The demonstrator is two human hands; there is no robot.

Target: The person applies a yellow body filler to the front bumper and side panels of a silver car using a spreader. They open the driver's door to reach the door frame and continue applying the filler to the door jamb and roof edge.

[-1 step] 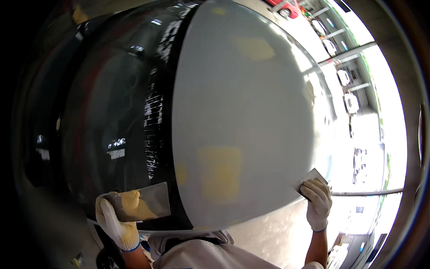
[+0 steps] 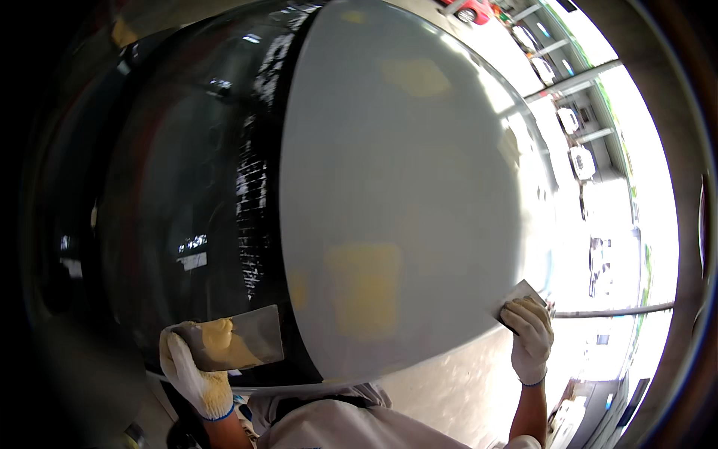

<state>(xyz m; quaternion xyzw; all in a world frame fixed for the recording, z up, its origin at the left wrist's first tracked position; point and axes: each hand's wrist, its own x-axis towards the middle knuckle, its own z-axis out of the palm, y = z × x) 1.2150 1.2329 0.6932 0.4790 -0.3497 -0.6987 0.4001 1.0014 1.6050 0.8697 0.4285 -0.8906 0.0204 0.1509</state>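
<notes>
A grey car hood [image 2: 396,172] fills the middle of the view, with yellow filler patches [image 2: 364,292] on its near and far parts. My left hand [image 2: 191,378], in a white knit glove stained yellow, is closed on the end of a flat rectangular metal plate [image 2: 262,333]. A lump of yellow putty [image 2: 218,334] lies smeared on that plate, over the hood's near left corner. At the hood's near right edge, my gloved right hand [image 2: 531,337] grips a thin metal spreader [image 2: 528,291]. Whether its blade touches the hood I cannot tell.
The dark windshield [image 2: 164,179] curves along the hood's left side, with a black cowl strip [image 2: 263,187] between them. Concrete floor [image 2: 449,374] shows past the near edge. A red car [image 2: 469,11] and several white cars [image 2: 581,162] stand beyond, to the right.
The hood and background have shifted slightly to the left in the view. Both hands keep nearly the same place and the same grip.
</notes>
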